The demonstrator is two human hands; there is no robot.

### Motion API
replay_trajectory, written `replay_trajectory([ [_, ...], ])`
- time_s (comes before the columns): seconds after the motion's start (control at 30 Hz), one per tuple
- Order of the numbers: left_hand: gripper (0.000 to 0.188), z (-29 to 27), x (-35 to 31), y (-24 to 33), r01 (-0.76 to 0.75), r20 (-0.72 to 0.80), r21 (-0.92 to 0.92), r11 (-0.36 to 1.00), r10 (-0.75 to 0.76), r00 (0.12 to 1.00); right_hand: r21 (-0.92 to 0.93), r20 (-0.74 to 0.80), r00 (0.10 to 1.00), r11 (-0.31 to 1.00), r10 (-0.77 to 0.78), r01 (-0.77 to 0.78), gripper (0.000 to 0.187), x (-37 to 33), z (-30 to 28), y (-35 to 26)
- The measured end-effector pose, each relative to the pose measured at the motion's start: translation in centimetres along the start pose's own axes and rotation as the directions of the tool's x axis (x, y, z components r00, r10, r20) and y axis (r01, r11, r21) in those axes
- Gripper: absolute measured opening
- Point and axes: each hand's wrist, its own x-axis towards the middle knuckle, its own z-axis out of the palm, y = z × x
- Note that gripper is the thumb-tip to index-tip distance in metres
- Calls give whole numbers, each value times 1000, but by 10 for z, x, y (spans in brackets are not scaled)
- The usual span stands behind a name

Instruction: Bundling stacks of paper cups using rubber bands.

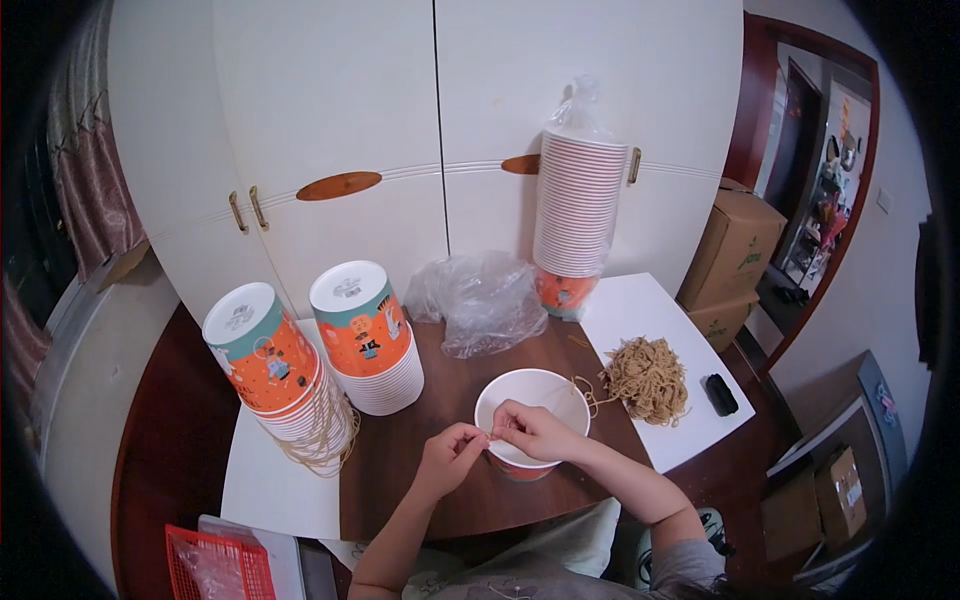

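A white-lined paper bucket [560,390] with an orange outside stands on the brown part of the table in front of me. My left hand [450,460] and my right hand [535,432] meet at its near left rim, fingertips pinched close together. A thin tan cord [588,400] runs over the bucket's right rim, by the tangled pile of tan cord [645,380], and inside toward my right fingers. What sits between my left fingertips is too small to make out.
Two upside-down stacks of orange and green paper buckets [262,345] [365,335] stand at left, cord loops [325,430] hanging on the nearer one. Behind are crumpled clear plastic [480,295] and a tall bagged bucket stack [578,205]. A black object [720,395] lies right.
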Motion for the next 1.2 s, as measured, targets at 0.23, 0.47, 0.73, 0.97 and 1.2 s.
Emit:
replay_trajectory([
  [0.23, 5, 2, 3, 3, 50, -83, -71, 996, -56, 995, -50, -14, 1000, 999, 8, -9, 8, -1, 4, 4],
  [0.47, 6, 3, 3, 10, -108, -186, 227, 968, 152, 971, -18, 18, 997, 997, 79, -79, 4, 0, 7, 11],
  [0.73, 4, 0, 4, 1, -150, -243, 194, 969, 196, 950, -66, 3, 999, 997, 46, -46, 7, 1, 10, 13],
  [0.97, 4, -4, 7, -6, -142, -307, 185, 972, 195, 931, -75, 23, 1000, 997, 20, -19, 6, 0, 8, 12],
  [1.2, 6, -7, 3, -17, -40, -332, 182, 983, 100, 938, -22, 43, 999, 1000, 20, -19, 5, -1, 6, 7],
])
